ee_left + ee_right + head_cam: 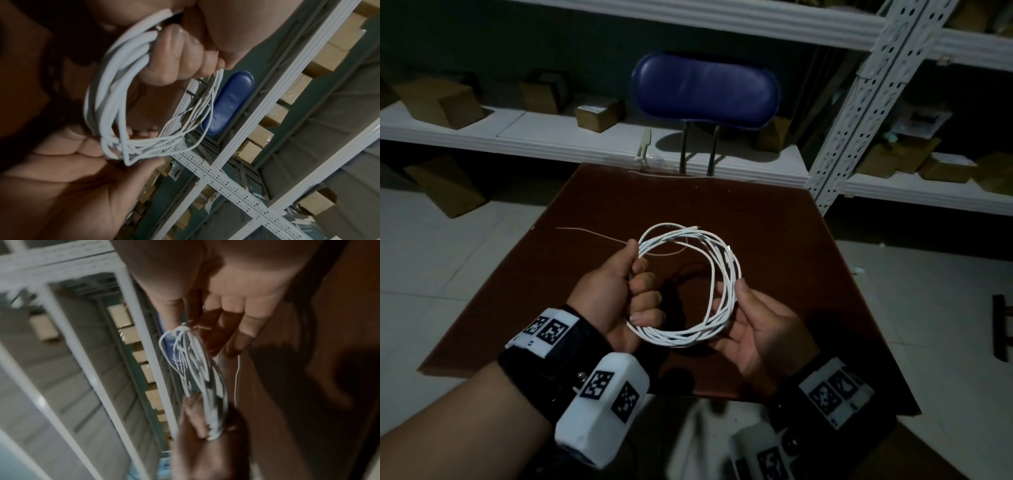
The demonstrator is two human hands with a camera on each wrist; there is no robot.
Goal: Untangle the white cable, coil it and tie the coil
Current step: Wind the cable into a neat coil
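Observation:
The white cable (734,265) is wound into a round coil of several loops, held in the air above the brown table (784,233). My left hand (642,291) grips the coil's left side in a closed fist. My right hand (732,296) pinches the right side between thumb and fingers, palm up. The left wrist view shows the coil (107,97) running from the left hand (174,53) down to the right hand (72,162). The blurred right wrist view shows the right hand (226,313) pinching the bunched strands (197,369), with the left hand (197,426) lower down.
A thin white tie wire (592,233) lies on the table behind my left hand, and another (667,175) lies at the far edge. A blue chair (705,89) stands beyond the table. White metal shelving (859,102) holds cardboard boxes (438,99).

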